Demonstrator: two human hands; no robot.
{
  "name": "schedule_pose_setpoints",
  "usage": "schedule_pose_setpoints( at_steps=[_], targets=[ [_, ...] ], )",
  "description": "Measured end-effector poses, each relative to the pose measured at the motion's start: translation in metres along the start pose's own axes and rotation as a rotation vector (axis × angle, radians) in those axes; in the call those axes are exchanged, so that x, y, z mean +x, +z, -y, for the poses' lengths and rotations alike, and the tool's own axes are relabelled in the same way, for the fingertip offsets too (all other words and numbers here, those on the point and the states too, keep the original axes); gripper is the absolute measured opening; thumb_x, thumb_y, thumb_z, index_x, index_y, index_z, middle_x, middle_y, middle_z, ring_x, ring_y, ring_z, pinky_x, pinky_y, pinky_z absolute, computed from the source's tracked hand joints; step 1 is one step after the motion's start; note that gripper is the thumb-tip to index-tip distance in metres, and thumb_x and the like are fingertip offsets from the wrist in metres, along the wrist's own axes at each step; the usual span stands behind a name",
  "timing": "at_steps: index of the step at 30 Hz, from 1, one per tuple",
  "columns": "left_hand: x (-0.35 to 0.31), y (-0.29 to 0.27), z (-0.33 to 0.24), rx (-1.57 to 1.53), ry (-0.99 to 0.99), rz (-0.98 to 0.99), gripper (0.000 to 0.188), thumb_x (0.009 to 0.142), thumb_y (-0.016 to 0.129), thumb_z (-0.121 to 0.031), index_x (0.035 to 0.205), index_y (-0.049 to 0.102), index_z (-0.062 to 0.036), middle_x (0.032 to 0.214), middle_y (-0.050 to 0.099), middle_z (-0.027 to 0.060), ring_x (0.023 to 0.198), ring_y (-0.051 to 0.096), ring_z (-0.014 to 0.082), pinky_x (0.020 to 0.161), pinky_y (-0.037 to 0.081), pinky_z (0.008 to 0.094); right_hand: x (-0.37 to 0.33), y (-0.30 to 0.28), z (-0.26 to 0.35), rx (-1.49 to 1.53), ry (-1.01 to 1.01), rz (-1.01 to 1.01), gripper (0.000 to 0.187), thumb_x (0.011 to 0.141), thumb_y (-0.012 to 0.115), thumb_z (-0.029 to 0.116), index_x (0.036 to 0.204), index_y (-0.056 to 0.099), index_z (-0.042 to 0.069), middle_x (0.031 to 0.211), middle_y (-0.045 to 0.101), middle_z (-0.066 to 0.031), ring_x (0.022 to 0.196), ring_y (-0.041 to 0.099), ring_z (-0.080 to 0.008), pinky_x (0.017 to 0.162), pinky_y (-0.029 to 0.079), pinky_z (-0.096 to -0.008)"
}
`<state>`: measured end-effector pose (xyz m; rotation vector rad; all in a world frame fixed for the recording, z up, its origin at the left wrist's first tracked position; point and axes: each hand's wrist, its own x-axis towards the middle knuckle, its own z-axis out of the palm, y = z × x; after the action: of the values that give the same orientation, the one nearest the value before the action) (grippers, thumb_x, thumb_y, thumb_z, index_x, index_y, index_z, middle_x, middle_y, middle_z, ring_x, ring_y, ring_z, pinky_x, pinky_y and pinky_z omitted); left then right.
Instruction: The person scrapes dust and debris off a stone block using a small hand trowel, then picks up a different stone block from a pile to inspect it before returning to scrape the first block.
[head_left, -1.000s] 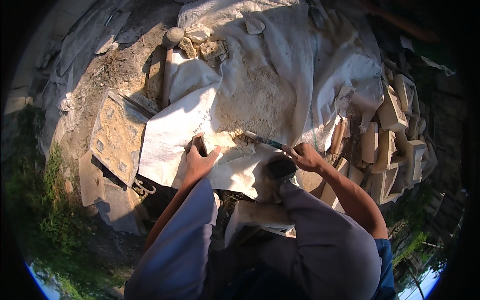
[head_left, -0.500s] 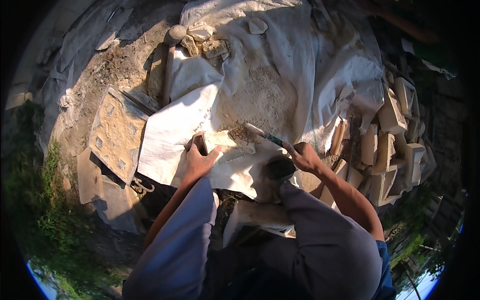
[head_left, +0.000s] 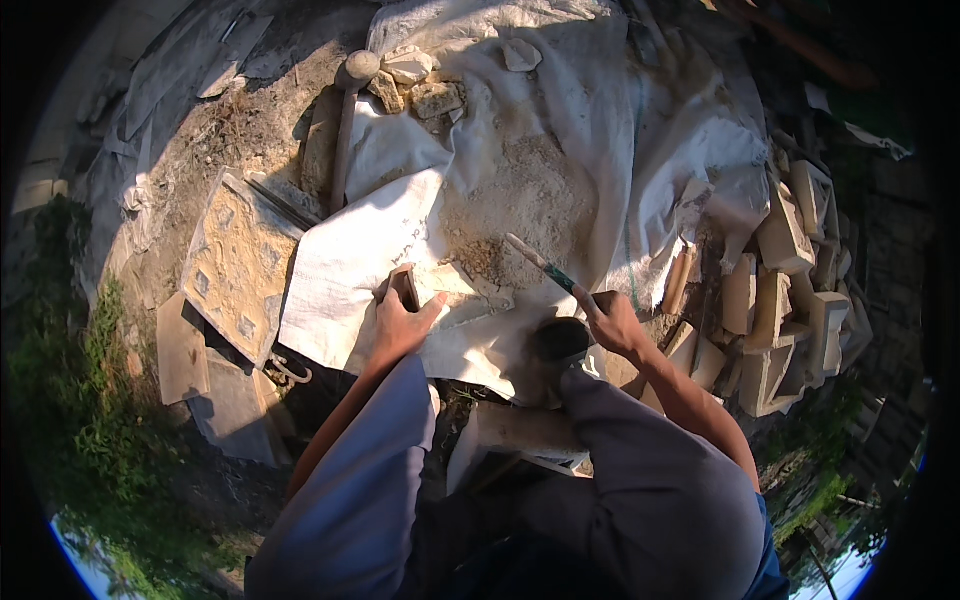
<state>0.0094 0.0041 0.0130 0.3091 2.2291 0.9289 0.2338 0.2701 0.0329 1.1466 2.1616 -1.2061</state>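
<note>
My left hand [head_left: 403, 325] grips a pale stone piece [head_left: 407, 290] at its brownish end, with thumb and fingers on either side. The piece lies low over the white woven sheet [head_left: 350, 250], and its far part blends into the pale surface, so its full shape is hard to make out. In my right hand [head_left: 613, 325] is a long, narrow hand tool [head_left: 541, 263] with a pale blade and a green stretch close to my fingers. Its tip points up and left, above stone dust [head_left: 535, 195], apart from the stone piece.
A round-headed mallet [head_left: 358, 72] lies by several broken stones [head_left: 435, 98] at the far left of the sheet. Hollow pale blocks [head_left: 785, 235] are piled at the right. A rough slab [head_left: 235, 265] rests at the left. A dark rounded thing [head_left: 560, 340] is near my right knee.
My right hand has shifted slightly right and the tool's tip has risen away from the stone piece, up and to the right. My left hand keeps its hold in nearly the same place.
</note>
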Motion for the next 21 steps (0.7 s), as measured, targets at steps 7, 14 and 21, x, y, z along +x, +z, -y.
schedule_pose_setpoints(
  at_steps=[7, 14, 21],
  targets=[
    [-0.002, 0.002, -0.003, 0.034, -0.004, -0.013, 0.074, 0.08, 0.079, -0.034, 0.138, 0.046, -0.0032, 0.12, 0.064, 0.0232, 0.114, 0.062, 0.0335, 0.099, 0.047, 0.0415, -0.002, 0.021, -0.015, 0.054, -0.175, -0.094, 0.061, 0.101, 0.053, 0.042, 0.067, 0.055, -0.008, 0.056, 0.046, -0.0261, 0.051, 0.039, -0.0408, 0.054, 0.038, -0.0488],
    [0.003, 0.004, 0.002, 0.002, 0.035, 0.04, 0.069, 0.084, 0.077, -0.029, 0.137, 0.045, 0.0019, 0.118, 0.065, 0.0182, 0.11, 0.062, 0.0252, 0.096, 0.048, 0.0356, -0.006, 0.026, -0.027, 0.029, -0.195, -0.035, 0.063, 0.102, 0.051, 0.045, 0.07, 0.058, -0.009, 0.063, 0.051, -0.0318, 0.059, 0.045, -0.0508, 0.058, 0.04, -0.0532],
    [0.003, 0.009, 0.018, -0.141, 0.108, 0.009, 0.072, 0.08, 0.079, -0.033, 0.137, 0.048, 0.0002, 0.117, 0.066, 0.0231, 0.11, 0.065, 0.0307, 0.096, 0.049, 0.0389, -0.002, 0.029, -0.05, 0.03, -0.176, -0.144, 0.066, 0.1, 0.051, 0.05, 0.066, 0.059, -0.006, 0.057, 0.046, -0.0268, 0.049, 0.044, -0.0362, 0.054, 0.038, -0.0493]
  ],
)
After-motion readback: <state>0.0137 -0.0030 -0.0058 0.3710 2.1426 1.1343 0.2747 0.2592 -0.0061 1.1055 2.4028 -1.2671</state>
